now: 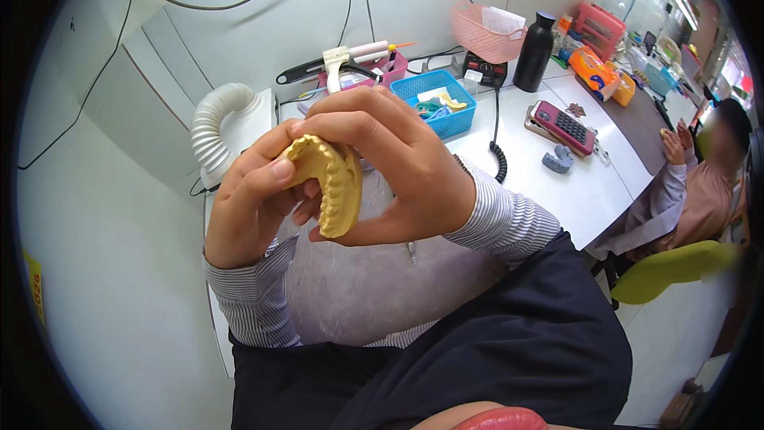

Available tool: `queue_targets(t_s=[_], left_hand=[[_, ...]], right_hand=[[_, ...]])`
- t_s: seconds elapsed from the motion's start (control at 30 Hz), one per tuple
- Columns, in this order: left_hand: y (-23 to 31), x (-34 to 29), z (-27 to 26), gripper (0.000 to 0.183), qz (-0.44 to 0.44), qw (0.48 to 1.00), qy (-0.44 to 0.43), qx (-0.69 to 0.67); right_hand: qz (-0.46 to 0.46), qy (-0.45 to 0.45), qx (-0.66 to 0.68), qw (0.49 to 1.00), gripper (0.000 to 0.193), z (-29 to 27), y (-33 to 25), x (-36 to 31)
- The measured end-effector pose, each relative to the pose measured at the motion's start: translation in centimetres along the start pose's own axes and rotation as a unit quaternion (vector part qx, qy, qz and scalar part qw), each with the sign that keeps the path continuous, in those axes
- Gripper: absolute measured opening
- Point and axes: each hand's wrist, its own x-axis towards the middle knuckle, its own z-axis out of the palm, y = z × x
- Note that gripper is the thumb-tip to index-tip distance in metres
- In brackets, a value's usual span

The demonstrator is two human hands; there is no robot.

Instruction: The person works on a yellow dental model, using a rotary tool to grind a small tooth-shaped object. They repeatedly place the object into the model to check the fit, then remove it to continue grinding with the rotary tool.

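The only view looks from the person's head, through the left of two fisheye cameras, downward and forward over the lap [493, 326] and across the desk [581, 201] to the wall [422, 0] behind it. The left hand [251, 199] and right hand [406, 163] are close to the lens, about mid-frame. Its wide sweep reaches a co-worker [704, 207], farther off at the right edge.

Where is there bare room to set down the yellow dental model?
White tabletop is bare between the grey dental model and right striped sleeve; scratched grey surface is bare just beyond the dark trousers. The back is crowded: blue basket, black bottle, pink basket.
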Motion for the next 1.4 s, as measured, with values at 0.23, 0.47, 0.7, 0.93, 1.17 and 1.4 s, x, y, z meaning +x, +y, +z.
queue_targets(t_s=[0.23,0.47,0.7,0.93,1.17,1.4], left_hand=[[0.4,-0.9,0.7,0.044,0.021,1.000,0.005,0.012],[0.5,-1.5,1.1,0.041,0.022,0.998,0.041,0.043],[0.4,-1.2,0.7,0.036,0.032,0.997,-0.002,0.064],[-0.2,-1.7,0.2,0.043,0.056,0.995,0.013,0.087],[-0.6,-1.7,-0.4,0.046,0.036,0.992,0.000,0.121],[-0.9,-2.0,-0.6,0.044,0.035,0.990,0.016,0.135]], right_hand=[[0.010,0.004,0.012,1.000,0.065,0.0,-1.2,0.0],[0.013,-0.022,0.020,0.999,0.072,-0.4,-2.0,-0.1],[-0.010,-0.038,0.032,0.999,0.062,-0.7,-2.2,-0.3],[-0.051,-0.015,-0.016,0.998,0.057,-0.7,-2.3,-0.6],[-0.041,-0.023,-0.011,0.999,0.051,-0.9,-2.0,-0.6],[-0.042,-0.021,-0.007,0.999,0.051,-0.8,-2.1,-0.6]])
